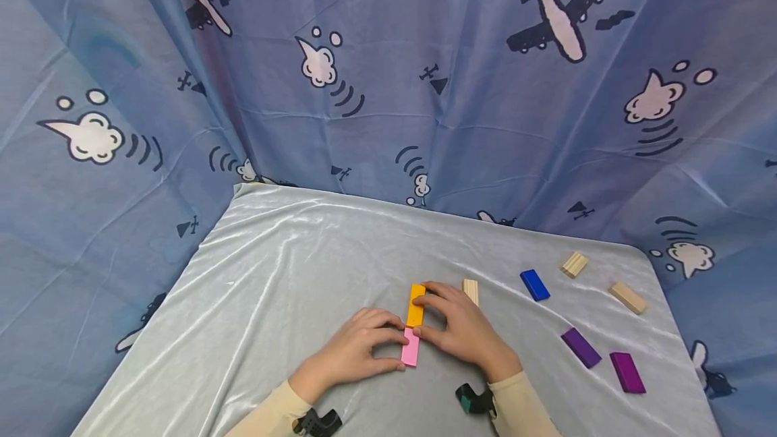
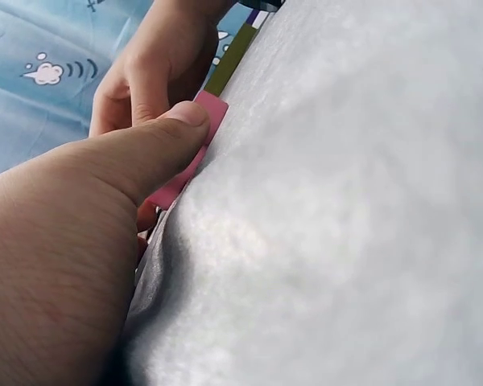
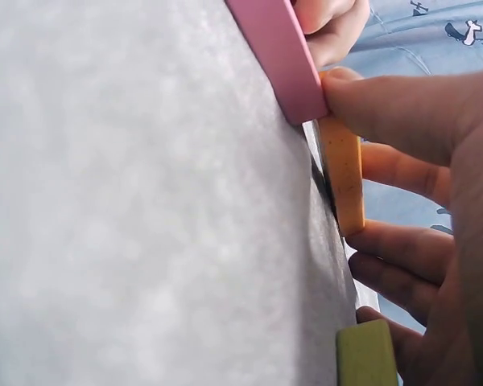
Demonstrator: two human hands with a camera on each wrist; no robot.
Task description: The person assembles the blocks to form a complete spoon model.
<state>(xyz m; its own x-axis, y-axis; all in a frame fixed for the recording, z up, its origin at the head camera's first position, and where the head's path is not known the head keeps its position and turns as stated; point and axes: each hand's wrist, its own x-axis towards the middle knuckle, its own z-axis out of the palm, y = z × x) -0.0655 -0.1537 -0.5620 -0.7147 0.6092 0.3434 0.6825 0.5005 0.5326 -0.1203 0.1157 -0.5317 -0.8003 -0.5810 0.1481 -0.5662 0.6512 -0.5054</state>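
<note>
A pink block (image 1: 409,351) and an orange block (image 1: 415,315) lie flat on the cloth, end to end in one line, the orange one farther away. My left hand (image 1: 355,349) holds the pink block from the left, its thumb at the near end and fingers toward the far end. From the right, my right hand (image 1: 464,329) grips the orange block (image 3: 344,173) between thumb and fingers, the thumb beside the joint of the two blocks. Part of the pink block (image 2: 215,112) is hidden by the left thumb in the left wrist view.
A plain wooden block (image 1: 470,290) lies just beyond the right hand. Farther right are a blue block (image 1: 535,285), two more wooden blocks (image 1: 574,264), a purple block (image 1: 581,347) and a magenta block (image 1: 628,373). A patterned blue curtain (image 1: 388,86) borders the table's grey cloth (image 1: 291,275).
</note>
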